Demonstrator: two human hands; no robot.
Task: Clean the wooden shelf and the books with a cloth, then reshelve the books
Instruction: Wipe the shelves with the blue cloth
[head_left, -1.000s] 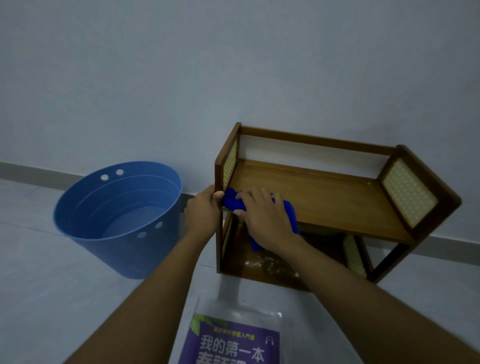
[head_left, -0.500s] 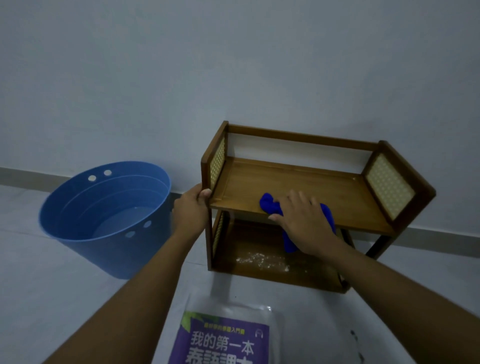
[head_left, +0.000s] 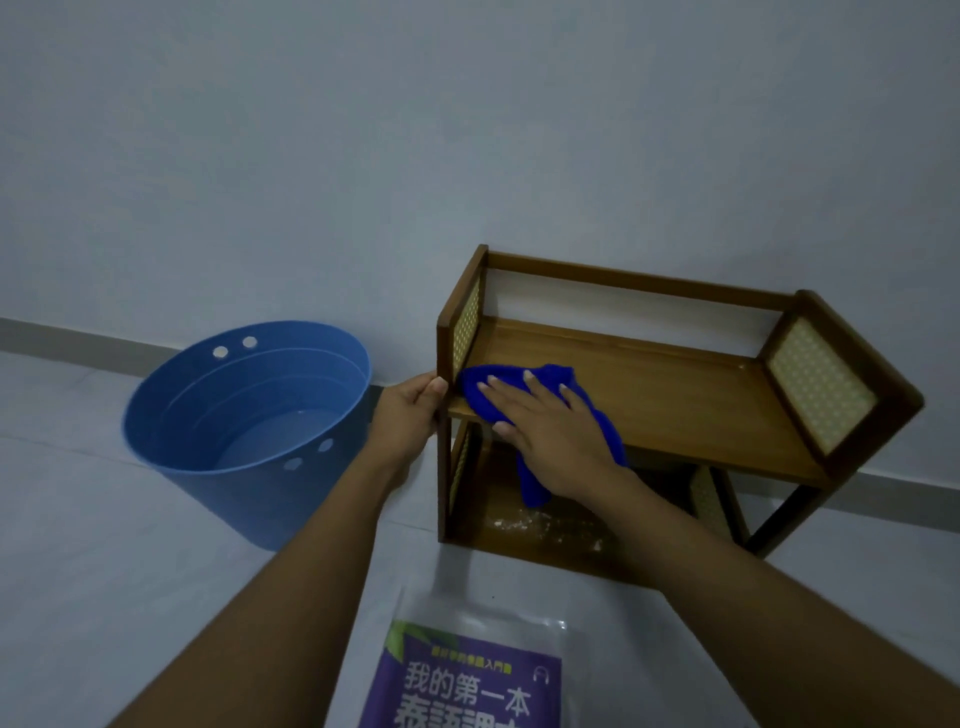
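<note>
A small two-tier wooden shelf (head_left: 675, 400) with woven side panels stands on the floor against the wall. My left hand (head_left: 408, 410) grips its front left post. My right hand (head_left: 550, 426) lies flat, fingers straight, pressing a blue cloth (head_left: 498, 387) onto the left end of the upper board; part of the cloth hangs over the front edge. White dust speckles the lower board (head_left: 545, 525). A purple book (head_left: 467, 686) in a clear wrapper lies on the floor at the bottom edge.
A blue plastic bucket (head_left: 171, 431) with water in it stands on the floor left of the shelf, close to my left hand. A pale wall and grey skirting run behind both. Light floor spreads in front.
My right hand has slid the cloth from the middle of the upper board back to its left end. My left hand keeps its hold on the post.
</note>
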